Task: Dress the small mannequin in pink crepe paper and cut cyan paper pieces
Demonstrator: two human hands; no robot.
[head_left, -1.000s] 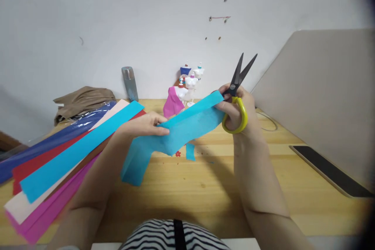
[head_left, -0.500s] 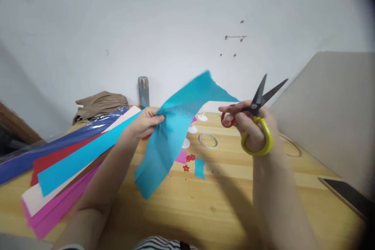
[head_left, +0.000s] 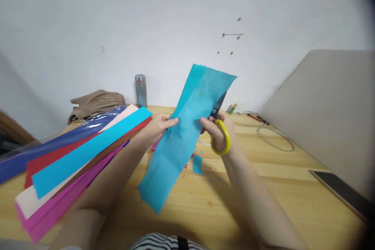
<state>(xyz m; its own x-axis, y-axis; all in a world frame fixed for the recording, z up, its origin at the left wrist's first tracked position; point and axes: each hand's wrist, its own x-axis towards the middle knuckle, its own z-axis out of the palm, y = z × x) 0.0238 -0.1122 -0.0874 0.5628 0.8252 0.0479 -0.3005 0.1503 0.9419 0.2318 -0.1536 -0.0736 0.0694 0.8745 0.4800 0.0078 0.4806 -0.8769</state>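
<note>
A wide sheet of blue paper point(head_left: 187, 125) is held up slantwise over the table, its top edge angled to the upper right. My left hand point(head_left: 159, 127) pinches its left edge between thumb and fingers. At the right edge, my right hand point(head_left: 218, 127) has its thumb on the sheet, with its other fingers partly hidden behind. That same hand also holds scissors point(head_left: 223, 138) with a yellow handle loop; their dark blades point up, partly behind the paper. A small blue piece point(head_left: 197, 164) lies on the table below.
Coloured paper strips point(head_left: 88, 144) lie fanned at the left on the wooden table point(head_left: 187, 222). Behind them are a brown cloth point(head_left: 98, 103) and a metal bottle point(head_left: 141, 90). A cable point(head_left: 274, 144) and a dark phone-like slab point(head_left: 341, 193) lie at the right.
My right hand has moved left with the scissors and now touches the blue sheet. The sheet has turned more upright and spread flatter. The view has shifted slightly to the right.
</note>
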